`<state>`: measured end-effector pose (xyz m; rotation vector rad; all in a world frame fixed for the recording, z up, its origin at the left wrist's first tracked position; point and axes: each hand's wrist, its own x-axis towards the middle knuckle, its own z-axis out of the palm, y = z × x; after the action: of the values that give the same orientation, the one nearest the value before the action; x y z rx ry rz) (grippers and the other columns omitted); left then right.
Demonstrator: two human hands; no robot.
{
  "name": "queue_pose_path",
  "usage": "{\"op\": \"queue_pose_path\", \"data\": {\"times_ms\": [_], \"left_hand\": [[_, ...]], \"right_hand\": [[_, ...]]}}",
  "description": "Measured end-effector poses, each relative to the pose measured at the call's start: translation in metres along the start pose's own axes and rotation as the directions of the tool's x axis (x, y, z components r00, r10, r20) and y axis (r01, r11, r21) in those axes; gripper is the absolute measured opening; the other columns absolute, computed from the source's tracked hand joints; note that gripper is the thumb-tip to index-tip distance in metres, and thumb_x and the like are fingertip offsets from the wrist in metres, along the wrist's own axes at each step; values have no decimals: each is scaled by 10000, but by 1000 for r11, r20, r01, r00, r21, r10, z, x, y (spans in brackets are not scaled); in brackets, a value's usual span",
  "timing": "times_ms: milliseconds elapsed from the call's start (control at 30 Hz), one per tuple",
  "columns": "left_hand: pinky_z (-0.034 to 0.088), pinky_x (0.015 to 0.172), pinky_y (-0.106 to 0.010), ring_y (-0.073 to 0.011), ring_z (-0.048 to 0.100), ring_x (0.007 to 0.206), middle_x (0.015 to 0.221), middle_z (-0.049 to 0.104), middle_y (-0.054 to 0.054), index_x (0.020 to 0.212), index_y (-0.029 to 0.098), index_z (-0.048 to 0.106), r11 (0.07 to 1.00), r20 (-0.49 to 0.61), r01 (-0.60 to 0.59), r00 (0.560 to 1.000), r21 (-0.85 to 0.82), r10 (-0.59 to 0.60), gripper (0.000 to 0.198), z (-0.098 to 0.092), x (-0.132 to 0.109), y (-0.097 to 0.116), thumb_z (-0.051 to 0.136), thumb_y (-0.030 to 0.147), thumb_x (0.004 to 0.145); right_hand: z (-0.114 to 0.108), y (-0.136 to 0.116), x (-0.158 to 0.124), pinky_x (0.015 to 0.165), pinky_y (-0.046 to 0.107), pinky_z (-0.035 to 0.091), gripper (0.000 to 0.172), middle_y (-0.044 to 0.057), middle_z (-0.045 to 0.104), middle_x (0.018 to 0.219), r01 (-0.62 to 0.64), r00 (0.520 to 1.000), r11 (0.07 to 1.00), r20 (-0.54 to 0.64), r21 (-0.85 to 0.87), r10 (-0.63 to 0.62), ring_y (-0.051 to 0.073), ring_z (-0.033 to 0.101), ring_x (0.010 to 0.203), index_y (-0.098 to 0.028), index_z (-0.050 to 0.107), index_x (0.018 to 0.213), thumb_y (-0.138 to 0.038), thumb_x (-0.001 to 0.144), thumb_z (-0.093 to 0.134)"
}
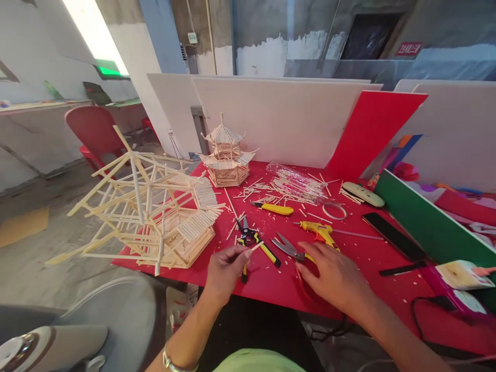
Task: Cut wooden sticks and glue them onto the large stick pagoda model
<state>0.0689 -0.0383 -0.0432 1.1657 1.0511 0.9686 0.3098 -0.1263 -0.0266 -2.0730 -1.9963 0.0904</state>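
My left hand (pixel 228 268) pinches a short pale wooden stick (pixel 257 246) between thumb and fingers, above the red tabletop. Below that stick lie black and yellow pliers (pixel 267 253). My right hand (pixel 329 268) is over the handles of the scissors (pixel 287 247), fingers apart, the blades pointing left; whether it grips them is unclear. Just behind the right hand lies a yellow glue gun (pixel 318 231). Farther back is a yellow utility knife (pixel 277 208). A large unfinished stick model (pixel 194 243) stands on the left, partly roofed with sticks.
A small stick pagoda (pixel 227 160) stands at the back. Loose sticks and a plastic bag of sticks (pixel 296 183) lie beside it. On the right are a clear tape roll (pixel 335 211), a phone (pixel 393 236), a green board (pixel 434 222) and a power strip (pixel 457 294).
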Motion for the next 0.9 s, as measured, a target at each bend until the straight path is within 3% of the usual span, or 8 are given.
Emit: {"op": "queue_pose_path", "data": {"times_ms": [100, 233, 333, 400, 467, 600, 767, 900], "left_hand": [[236, 392, -175, -38, 344, 405, 522, 566, 25, 748, 123, 728, 976, -47, 107, 992, -192, -118, 346, 1, 6, 2, 855, 414, 611], [205, 374, -160, -20, 342, 375, 526, 595, 19, 751, 113, 723, 944, -67, 129, 985, -304, -156, 372, 3, 6, 7, 888, 386, 560], [212, 373, -155, -13, 344, 369, 526, 594, 23, 750, 112, 724, 938, -87, 105, 986, -329, -141, 375, 2, 5, 8, 890, 391, 563], [215, 373, -154, -12, 349, 369, 527, 591, 26, 738, 112, 724, 937, -107, 94, 985, -336, -137, 381, 0, 4, 8, 894, 402, 558], [218, 374, -155, -14, 359, 373, 526, 587, 28, 731, 112, 726, 939, -128, 85, 983, -332, -134, 387, -2, 3, 9, 898, 408, 552], [217, 381, -159, -10, 339, 376, 527, 578, 35, 750, 119, 731, 941, -136, 64, 984, -332, -115, 377, 1, 1, 13, 894, 405, 565], [211, 394, -166, -18, 301, 391, 479, 495, 65, 745, 127, 727, 952, -114, 24, 992, -305, -61, 357, 6, -1, 19, 877, 414, 594], [198, 410, -173, -28, 269, 407, 438, 416, 80, 723, 131, 720, 964, -58, 1, 998, -267, -17, 349, 3, -2, 19, 842, 449, 644]], "right_hand": [[20, 20, -21, 861, 459, 530, 581, 171, 671, 1174, -69, 991, 978, 100, -198, 90, 353, 642, 1047, -143, 571, 1348, -276, 784, 619], [36, 27, -22, 881, 439, 521, 711, 177, 668, 1138, -78, 982, 966, 150, -247, 118, 350, 636, 1063, -132, 495, 1426, -190, 727, 613], [36, 30, -13, 852, 416, 532, 729, 161, 690, 1098, -206, 954, 969, 193, -134, 230, 333, 664, 1032, -143, 435, 1463, -204, 753, 592], [34, 31, -8, 842, 411, 540, 690, 138, 696, 1131, -314, 926, 949, 231, 33, 298, 323, 673, 1038, -184, 435, 1452, -322, 797, 599], [31, 27, -6, 868, 403, 540, 715, 122, 680, 1196, -338, 928, 908, 247, 247, 279, 304, 666, 1067, -210, 423, 1443, -467, 803, 611], [24, -5, -3, 977, 409, 498, 736, 116, 586, 1338, -173, 982, 838, 158, 518, 105, 277, 607, 1163, -226, 429, 1419, -483, 768, 656], [16, -49, 10, 1001, 423, 476, 688, 119, 576, 1310, -15, 989, 833, 131, 554, -69, 267, 584, 1163, -234, 457, 1416, -420, 795, 684], [13, -62, 19, 943, 420, 503, 619, 114, 600, 1224, 77, 982, 844, 105, 531, -155, 261, 602, 1100, -250, 470, 1423, -402, 850, 648]]}}
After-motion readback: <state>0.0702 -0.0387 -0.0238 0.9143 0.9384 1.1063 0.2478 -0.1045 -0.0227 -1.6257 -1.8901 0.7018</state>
